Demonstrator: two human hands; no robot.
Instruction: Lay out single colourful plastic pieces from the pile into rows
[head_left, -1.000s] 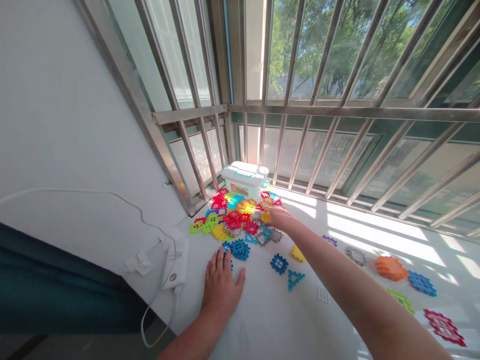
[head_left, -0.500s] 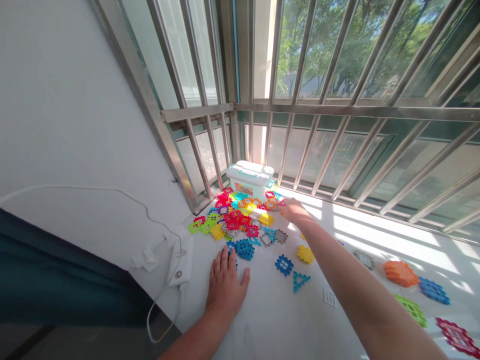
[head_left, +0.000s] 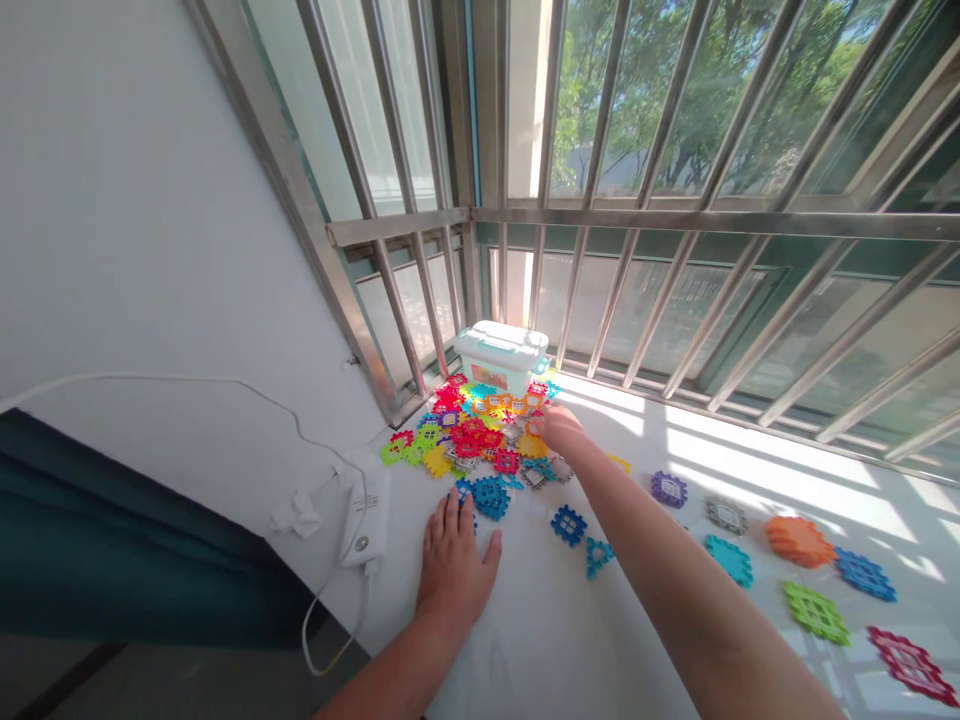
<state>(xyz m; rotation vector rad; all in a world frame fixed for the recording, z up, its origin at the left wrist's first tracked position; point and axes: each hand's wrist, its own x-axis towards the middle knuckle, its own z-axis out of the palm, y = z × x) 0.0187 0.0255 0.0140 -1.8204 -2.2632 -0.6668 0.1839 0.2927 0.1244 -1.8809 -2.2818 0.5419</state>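
Note:
A loose pile of coloured plastic interlocking tiles [head_left: 471,437] lies on the white surface in the corner. My left hand [head_left: 457,565] rests flat with its fingers spread, the fingertips touching blue tiles [head_left: 491,497] at the near edge of the pile. My right hand [head_left: 556,426] is at the pile's right side, beside yellow and orange tiles. Its fingers are bunched and point down; what is between them is hidden. A dark blue square tile [head_left: 568,525] and a light blue triangle tile [head_left: 598,557] lie between my arms.
A lidded plastic box [head_left: 501,352] stands behind the pile, against metal bars [head_left: 675,217]. To the right lie separate tiles, among them purple [head_left: 669,489], orange [head_left: 799,541] and green [head_left: 816,612]. A white power strip [head_left: 365,515] with cables is at left, near dark fabric [head_left: 135,540].
My right hand has shifted left and slightly nearer, onto the right edge of the pile. Its forearm moved left too, uncovering purple and teal tiles. My left hand stays almost still.

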